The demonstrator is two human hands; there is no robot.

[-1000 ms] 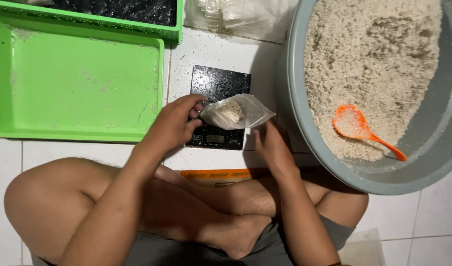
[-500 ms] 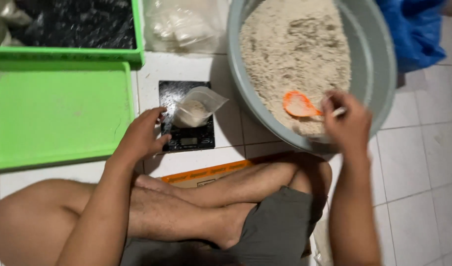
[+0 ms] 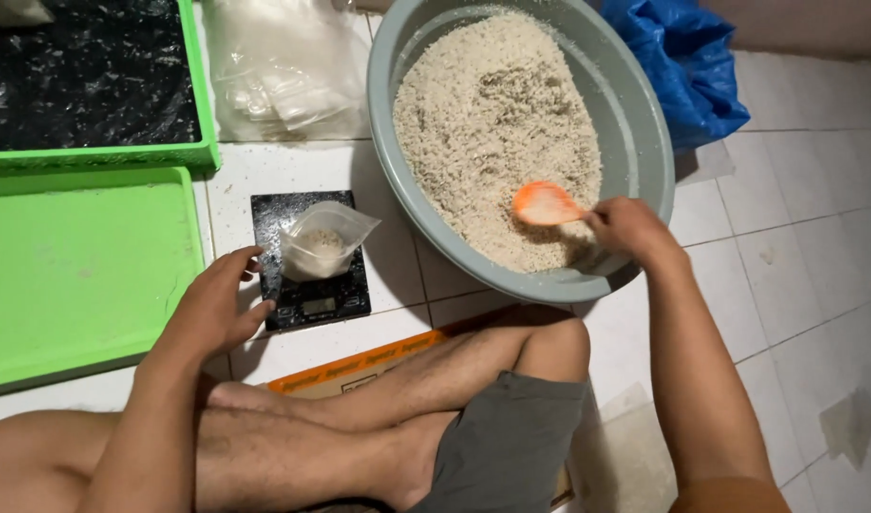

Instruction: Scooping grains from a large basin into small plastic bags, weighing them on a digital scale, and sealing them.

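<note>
Grey basin holds rice; small bag partly filled.

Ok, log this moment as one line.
right hand: holds orange scoop in grain basin | left hand: beside scale | bag: on scale

I see bag on scale, basin right of it, scoop in basin, tray left, bag stack behind scale.

Left hand lay open, palm down, fingers loosely spread, forearm angled up from lower left. Right hand was curled into a closed grip (knuckles up), arm stretched forward, elbow nearly straight.
</note>
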